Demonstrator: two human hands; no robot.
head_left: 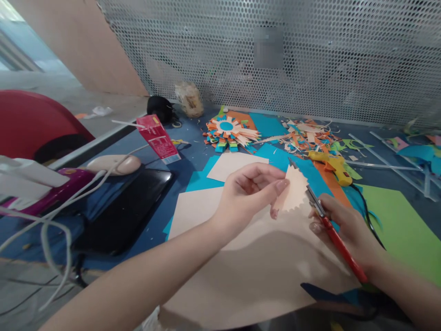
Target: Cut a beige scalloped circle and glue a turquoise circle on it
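My left hand pinches a peach paper piece between thumb and fingers, above the middle of the table. The paper appears folded, and its right edge is cut in small zigzag teeth. My right hand is closed around red-handled scissors. Their metal part meets the toothed edge, and a dark tip shows beyond the paper's top; the rest of the blades is hidden. Beneath both hands lies a large peach sheet, partly in shadow. A smaller peach sheet rests just behind my left hand.
Farther back sit a layered paper flower and a heap of paper scraps. A yellow glue gun lies right, near a green sheet. Left are a black phone, a red drink carton and white cables.
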